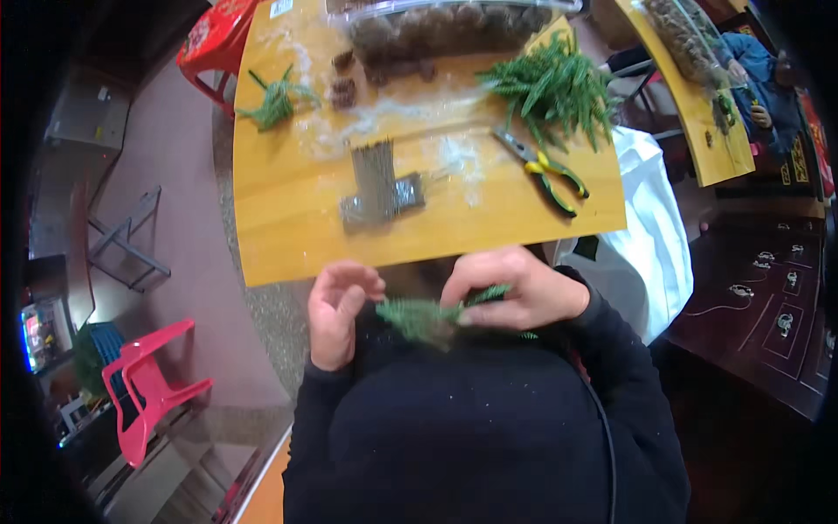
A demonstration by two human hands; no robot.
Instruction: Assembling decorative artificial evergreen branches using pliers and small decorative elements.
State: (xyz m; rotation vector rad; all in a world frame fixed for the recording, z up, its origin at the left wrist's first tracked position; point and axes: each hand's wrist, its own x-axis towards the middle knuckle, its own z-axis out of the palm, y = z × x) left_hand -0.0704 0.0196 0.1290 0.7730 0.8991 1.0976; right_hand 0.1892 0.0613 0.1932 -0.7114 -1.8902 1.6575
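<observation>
Between thumb and fingers, my right hand [515, 288] pinches a green fern-like sprig [419, 320] in front of my dark top. The sprig is slightly blurred and reaches left toward my other hand. My left hand [336, 310] is open beside its tip, fingers curved and apart, with nothing visible in them. On the wooden table [515, 218] beyond lies a bundle of thin, dark wire-like sticks [374, 179] across a small dark block [408, 192]. Long-nose pliers [541, 168] with yellow and black handles rest to the right, slightly spread.
A large pile of green sprigs [559, 87] lies back right, a smaller bunch [278, 100] back left. A clear plastic box [454, 31] of brown lumps stands at the back. White cloth [655, 227] hangs at right. A pink chair [148, 389] stands left; another person [759, 79] sits far right.
</observation>
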